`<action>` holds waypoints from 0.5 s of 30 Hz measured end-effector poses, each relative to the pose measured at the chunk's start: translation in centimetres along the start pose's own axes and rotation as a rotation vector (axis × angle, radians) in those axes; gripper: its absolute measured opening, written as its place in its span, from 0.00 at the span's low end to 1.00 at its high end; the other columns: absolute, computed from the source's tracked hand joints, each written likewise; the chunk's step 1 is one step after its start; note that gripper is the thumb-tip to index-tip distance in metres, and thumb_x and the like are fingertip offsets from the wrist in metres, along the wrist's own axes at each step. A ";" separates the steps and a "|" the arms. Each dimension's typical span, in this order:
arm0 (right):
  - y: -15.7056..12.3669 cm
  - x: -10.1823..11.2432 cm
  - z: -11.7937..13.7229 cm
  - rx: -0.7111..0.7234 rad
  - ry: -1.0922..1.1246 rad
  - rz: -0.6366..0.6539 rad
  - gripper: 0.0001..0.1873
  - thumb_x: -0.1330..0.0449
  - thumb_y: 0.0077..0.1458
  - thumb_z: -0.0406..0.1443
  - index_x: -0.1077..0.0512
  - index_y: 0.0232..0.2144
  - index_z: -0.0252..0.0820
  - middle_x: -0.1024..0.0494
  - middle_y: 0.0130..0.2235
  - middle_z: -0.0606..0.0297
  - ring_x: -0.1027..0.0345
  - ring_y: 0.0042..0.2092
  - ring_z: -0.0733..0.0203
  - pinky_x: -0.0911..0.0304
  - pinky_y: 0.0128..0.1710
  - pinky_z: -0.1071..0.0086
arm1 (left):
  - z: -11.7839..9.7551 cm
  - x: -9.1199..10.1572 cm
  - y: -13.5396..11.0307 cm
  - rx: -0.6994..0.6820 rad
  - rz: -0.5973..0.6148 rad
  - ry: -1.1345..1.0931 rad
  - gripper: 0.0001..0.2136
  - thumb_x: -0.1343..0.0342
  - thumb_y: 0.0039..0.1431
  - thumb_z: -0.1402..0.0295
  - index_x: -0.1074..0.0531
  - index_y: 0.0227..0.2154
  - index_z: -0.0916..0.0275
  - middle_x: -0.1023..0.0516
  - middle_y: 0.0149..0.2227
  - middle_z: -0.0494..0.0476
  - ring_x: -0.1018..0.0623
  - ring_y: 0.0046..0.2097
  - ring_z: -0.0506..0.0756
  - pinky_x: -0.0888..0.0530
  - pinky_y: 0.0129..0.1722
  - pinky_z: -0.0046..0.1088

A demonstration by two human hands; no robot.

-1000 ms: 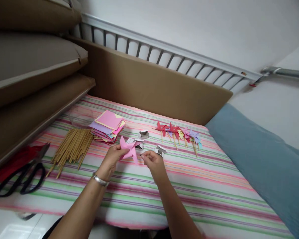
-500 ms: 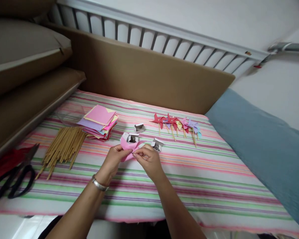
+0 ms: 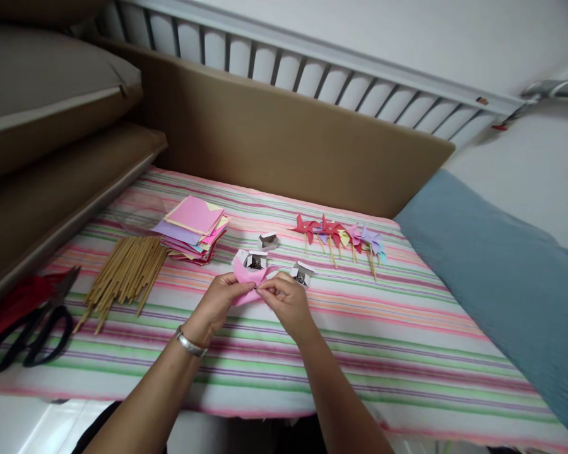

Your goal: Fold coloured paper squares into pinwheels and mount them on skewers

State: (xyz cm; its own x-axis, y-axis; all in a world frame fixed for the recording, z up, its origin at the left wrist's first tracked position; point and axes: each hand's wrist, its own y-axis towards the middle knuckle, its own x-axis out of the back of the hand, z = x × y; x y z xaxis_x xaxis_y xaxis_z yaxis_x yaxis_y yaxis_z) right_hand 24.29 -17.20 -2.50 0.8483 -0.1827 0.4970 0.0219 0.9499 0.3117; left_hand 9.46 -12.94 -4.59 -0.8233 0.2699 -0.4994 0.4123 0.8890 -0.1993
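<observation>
Both my hands meet over the striped cloth (image 3: pixel 360 353) and pinch a pink folded paper pinwheel (image 3: pixel 248 277). My left hand (image 3: pixel 222 299), with a silver bracelet on its wrist, grips the paper from the left. From the right, my right hand (image 3: pixel 286 301) pinches at the paper's centre with thumb and forefinger. Just beyond the paper stand small white boxes (image 3: pixel 254 259) of pins.
A stack of coloured paper squares (image 3: pixel 194 227) and a pile of wooden sticks (image 3: pixel 123 271) lie at left, with black scissors (image 3: pixel 28 328) on red paper at the far left. Finished pinwheels (image 3: pixel 341 239) lie in a row at the back. A blue cloth (image 3: pixel 502 284) is at right.
My right hand has come in from the right and closed on the pink pinwheel together with the left. The view has tilted down a little.
</observation>
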 end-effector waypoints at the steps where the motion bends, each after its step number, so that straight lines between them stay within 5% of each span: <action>1: 0.0 0.0 0.0 -0.016 0.009 0.005 0.03 0.39 0.49 0.35 0.25 0.25 0.43 0.31 0.27 0.67 0.37 0.30 0.65 0.42 0.28 0.72 | 0.0 0.0 0.0 0.002 0.008 0.000 0.10 0.34 0.38 0.70 0.21 0.28 0.65 0.19 0.29 0.56 0.25 0.31 0.53 0.31 0.38 0.29; 9: 0.2 -0.1 0.2 -0.146 0.083 -0.034 0.04 0.38 0.44 0.33 0.28 0.20 0.42 0.32 0.25 0.68 0.38 0.27 0.66 0.41 0.27 0.72 | 0.0 -0.2 -0.1 -0.018 -0.011 0.095 0.10 0.34 0.38 0.69 0.21 0.27 0.65 0.20 0.27 0.55 0.26 0.29 0.53 0.32 0.33 0.28; 15: 0.2 -0.3 -0.2 -0.171 0.158 -0.093 0.02 0.38 0.42 0.34 0.27 0.21 0.43 0.30 0.32 0.64 0.34 0.37 0.61 0.37 0.35 0.70 | 0.0 -0.3 -0.1 -0.030 -0.025 0.127 0.09 0.34 0.38 0.68 0.21 0.27 0.63 0.21 0.26 0.52 0.28 0.27 0.50 0.34 0.32 0.25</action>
State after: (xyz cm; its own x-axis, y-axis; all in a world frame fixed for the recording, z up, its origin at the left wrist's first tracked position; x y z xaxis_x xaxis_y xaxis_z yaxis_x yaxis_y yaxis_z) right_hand 24.10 -16.90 -2.73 0.9104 -0.2419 0.3356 0.1813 0.9625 0.2019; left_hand 9.71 -13.09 -4.39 -0.8768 0.2904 -0.3833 0.3807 0.9062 -0.1841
